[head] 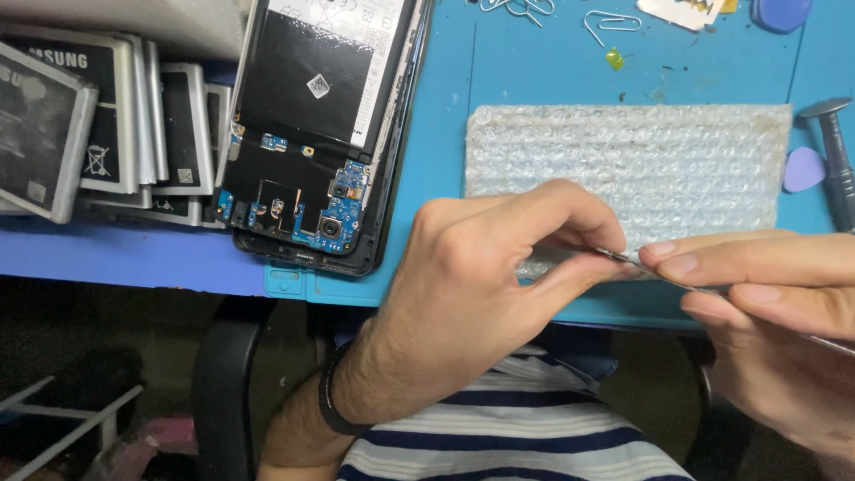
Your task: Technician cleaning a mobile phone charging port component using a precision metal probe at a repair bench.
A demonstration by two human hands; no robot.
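Observation:
My left hand (pixel 481 285) is pinched at thumb and forefinger over the near edge of a bubble wrap sheet (pixel 641 165); whatever it holds is too small to make out. My right hand (pixel 766 303) grips thin metal tweezers (pixel 659 274), whose tip meets my left fingertips. An opened phone (pixel 312 134) with its back off, showing a black battery cover and blue circuit boards, lies on the blue mat (pixel 445 134) to the left of my hands, untouched.
Several phone batteries (pixel 98 125) are stacked at the far left. Paper clips (pixel 610 22), a small card and blue picks (pixel 804 169) lie along the far and right side of the mat. A metal tool (pixel 837 160) stands at the right edge.

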